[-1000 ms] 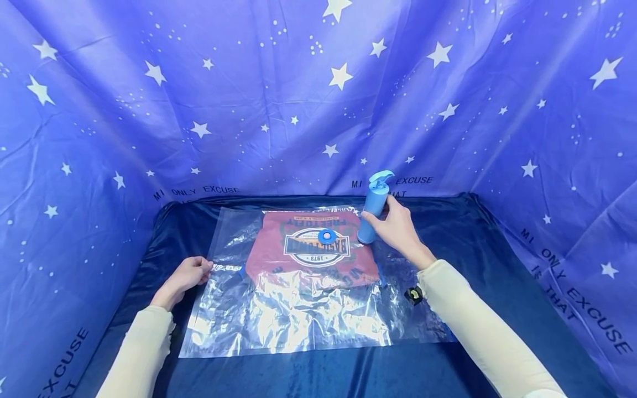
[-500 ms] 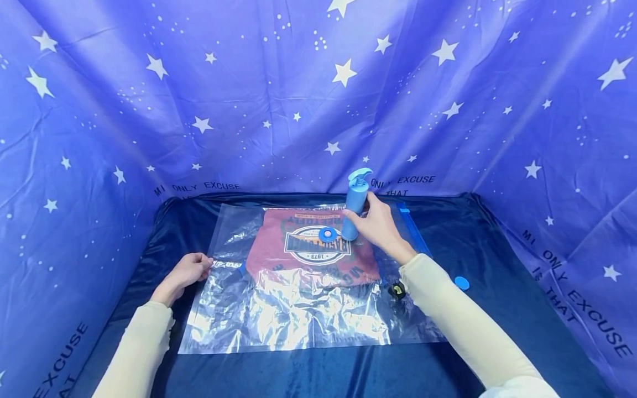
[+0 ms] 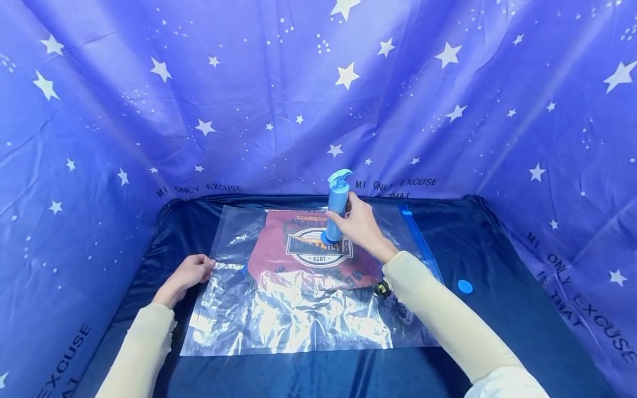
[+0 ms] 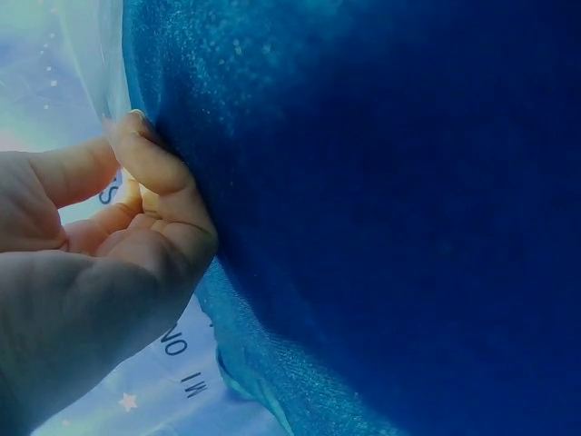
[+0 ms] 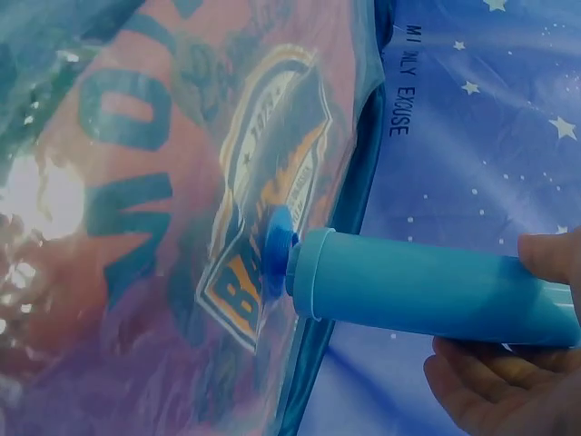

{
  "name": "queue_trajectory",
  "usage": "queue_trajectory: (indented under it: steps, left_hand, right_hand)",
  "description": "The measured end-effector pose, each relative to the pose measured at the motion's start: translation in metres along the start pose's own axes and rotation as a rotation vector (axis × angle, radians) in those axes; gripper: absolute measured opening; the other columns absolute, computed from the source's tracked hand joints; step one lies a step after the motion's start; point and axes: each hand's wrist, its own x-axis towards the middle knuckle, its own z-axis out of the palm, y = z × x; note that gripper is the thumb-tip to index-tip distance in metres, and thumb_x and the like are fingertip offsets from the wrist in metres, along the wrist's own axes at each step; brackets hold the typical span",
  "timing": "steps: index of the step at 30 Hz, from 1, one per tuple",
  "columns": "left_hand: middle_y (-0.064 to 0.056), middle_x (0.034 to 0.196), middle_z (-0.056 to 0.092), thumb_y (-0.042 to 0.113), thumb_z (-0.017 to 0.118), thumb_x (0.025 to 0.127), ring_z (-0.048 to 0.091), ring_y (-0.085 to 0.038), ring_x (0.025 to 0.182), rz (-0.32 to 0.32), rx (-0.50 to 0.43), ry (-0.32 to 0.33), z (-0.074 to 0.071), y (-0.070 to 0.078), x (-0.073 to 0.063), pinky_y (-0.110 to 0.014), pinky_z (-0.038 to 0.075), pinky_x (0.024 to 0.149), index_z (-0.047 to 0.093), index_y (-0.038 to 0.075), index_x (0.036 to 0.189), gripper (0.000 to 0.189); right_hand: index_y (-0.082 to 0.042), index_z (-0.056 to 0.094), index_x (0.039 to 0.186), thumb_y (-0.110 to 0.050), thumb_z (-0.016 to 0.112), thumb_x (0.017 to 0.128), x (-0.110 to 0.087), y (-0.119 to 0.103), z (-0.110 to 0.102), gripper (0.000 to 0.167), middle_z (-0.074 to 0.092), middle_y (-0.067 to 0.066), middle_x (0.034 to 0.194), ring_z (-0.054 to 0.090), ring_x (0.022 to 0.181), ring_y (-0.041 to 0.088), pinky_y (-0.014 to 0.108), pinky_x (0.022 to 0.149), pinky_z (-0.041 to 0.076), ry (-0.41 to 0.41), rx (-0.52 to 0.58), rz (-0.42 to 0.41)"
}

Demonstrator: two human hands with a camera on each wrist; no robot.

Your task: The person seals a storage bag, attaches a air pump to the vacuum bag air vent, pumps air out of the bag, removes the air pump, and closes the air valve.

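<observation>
A clear plastic vacuum storage bag [image 3: 224, 331] lies flat with a folded red printed garment [image 3: 269, 243] inside. My right hand [image 3: 363, 226] grips a blue hand pump [image 3: 337, 204] by its barrel, nearly upright, its handle at the top. The pump's lower end is right at the blue round valve [image 3: 325, 239] on the bag; in the right wrist view the nozzle meets the valve [image 5: 280, 245] closely. At the bag's left edge my left hand [image 3: 191, 272] pinches the plastic between thumb and curled forefinger, as the left wrist view also shows [image 4: 136, 200].
A blue round cap [image 3: 465, 286] lies on the dark blue cloth right of the bag. The bag's blue zip strip [image 3: 423, 237] runs along its right side. A small black object [image 3: 382, 289] shows by my right sleeve. Star-printed curtains [image 3: 278, 83] surround the table.
My right hand has carried the pump leftward from beside the garment to over the valve. The blue cap and zip strip have come out from behind my right arm. My left hand stays put.
</observation>
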Motion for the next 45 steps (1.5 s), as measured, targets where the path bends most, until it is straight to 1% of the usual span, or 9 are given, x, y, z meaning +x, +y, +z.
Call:
queue_trajectory:
  steps: [11, 17, 22, 28, 34, 36, 39, 42, 45]
  left_hand:
    - [-0.004, 0.078, 0.055, 0.007, 0.050, 0.111, 0.053, -0.016, 0.073, -0.010, 0.014, -0.002, 0.001, 0.001, -0.002, -0.027, 0.047, 0.066, 0.053, 0.001, 0.083, 0.029]
    - [-0.004, 0.079, 0.055, 0.007, 0.050, 0.111, 0.054, -0.016, 0.074, -0.010, 0.010, 0.007, 0.000, 0.003, -0.001, -0.026, 0.048, 0.067, 0.053, 0.002, 0.082, 0.029]
    - [-0.003, 0.078, 0.055, 0.007, 0.050, 0.111, 0.053, -0.016, 0.073, -0.006, 0.022, 0.016, -0.001, 0.003, -0.001, -0.026, 0.047, 0.066, 0.054, 0.002, 0.083, 0.029]
    - [-0.004, 0.078, 0.055, 0.008, 0.050, 0.111, 0.053, -0.016, 0.072, 0.011, 0.016, 0.013, -0.002, 0.003, 0.000, -0.026, 0.047, 0.066, 0.055, 0.001, 0.084, 0.028]
    - [-0.004, 0.079, 0.058, 0.009, 0.051, 0.110, 0.055, -0.015, 0.071, -0.009, 0.035, 0.017, -0.004, 0.008, 0.000, -0.026, 0.049, 0.065, 0.057, 0.000, 0.085, 0.027]
    - [-0.005, 0.079, 0.060, 0.011, 0.053, 0.109, 0.058, -0.015, 0.070, -0.015, 0.073, 0.039, -0.004, 0.009, 0.001, -0.026, 0.050, 0.065, 0.058, -0.001, 0.087, 0.025]
    - [-0.008, 0.080, 0.064, 0.017, 0.057, 0.107, 0.062, -0.020, 0.074, 0.000, 0.193, 0.103, -0.006, 0.011, 0.002, -0.032, 0.051, 0.069, 0.060, -0.002, 0.095, 0.023]
    - [-0.014, 0.087, 0.066, 0.021, 0.062, 0.104, 0.065, -0.032, 0.084, 0.075, 0.321, 0.228, -0.007, 0.020, 0.003, -0.045, 0.050, 0.078, 0.060, -0.005, 0.105, 0.026]
    - [-0.019, 0.095, 0.064, 0.018, 0.067, 0.101, 0.061, -0.041, 0.092, 0.194, 0.366, 0.352, 0.000, 0.039, 0.006, -0.055, 0.047, 0.085, 0.060, -0.008, 0.114, 0.030]
  right_hand:
    - [-0.005, 0.056, 0.121, -0.033, 0.078, 0.097, 0.003, -0.003, 0.016, 0.043, 0.067, 0.013, 0.106, 0.066, 0.089, 0.027, 0.043, 0.072, 0.056, -0.042, -0.014, 0.001]
    - [-0.006, 0.056, 0.121, -0.038, 0.078, 0.097, 0.008, -0.005, 0.016, 0.046, 0.066, 0.011, 0.102, 0.066, 0.086, 0.026, 0.043, 0.069, 0.055, -0.060, -0.028, 0.002]
    - [-0.004, 0.056, 0.123, -0.036, 0.079, 0.097, 0.012, -0.006, 0.015, 0.047, 0.065, 0.011, 0.100, 0.066, 0.085, 0.027, 0.043, 0.069, 0.055, -0.069, -0.035, 0.004]
    - [-0.003, 0.056, 0.127, -0.031, 0.080, 0.096, 0.015, -0.005, 0.015, 0.049, 0.067, 0.012, 0.103, 0.067, 0.089, 0.028, 0.044, 0.073, 0.057, -0.077, -0.035, 0.015]
    - [-0.004, 0.056, 0.126, -0.032, 0.082, 0.095, 0.014, -0.003, 0.015, 0.048, 0.068, 0.014, 0.109, 0.069, 0.095, 0.029, 0.046, 0.079, 0.058, -0.069, -0.028, 0.030]
    - [-0.004, 0.056, 0.125, -0.032, 0.082, 0.095, 0.013, -0.002, 0.016, 0.049, 0.069, 0.015, 0.109, 0.069, 0.095, 0.030, 0.046, 0.080, 0.058, -0.066, -0.026, 0.029]
    - [-0.004, 0.056, 0.125, -0.034, 0.081, 0.095, 0.013, -0.001, 0.015, 0.049, 0.069, 0.016, 0.110, 0.070, 0.096, 0.031, 0.046, 0.079, 0.058, -0.066, -0.019, 0.024]
    - [-0.004, 0.056, 0.124, -0.034, 0.081, 0.096, 0.011, 0.000, 0.015, 0.049, 0.069, 0.016, 0.110, 0.070, 0.097, 0.032, 0.045, 0.079, 0.059, -0.067, -0.009, 0.019]
    - [-0.004, 0.056, 0.122, -0.034, 0.081, 0.096, 0.009, 0.002, 0.014, 0.047, 0.069, 0.015, 0.110, 0.070, 0.097, 0.031, 0.045, 0.079, 0.059, -0.066, -0.002, 0.019]
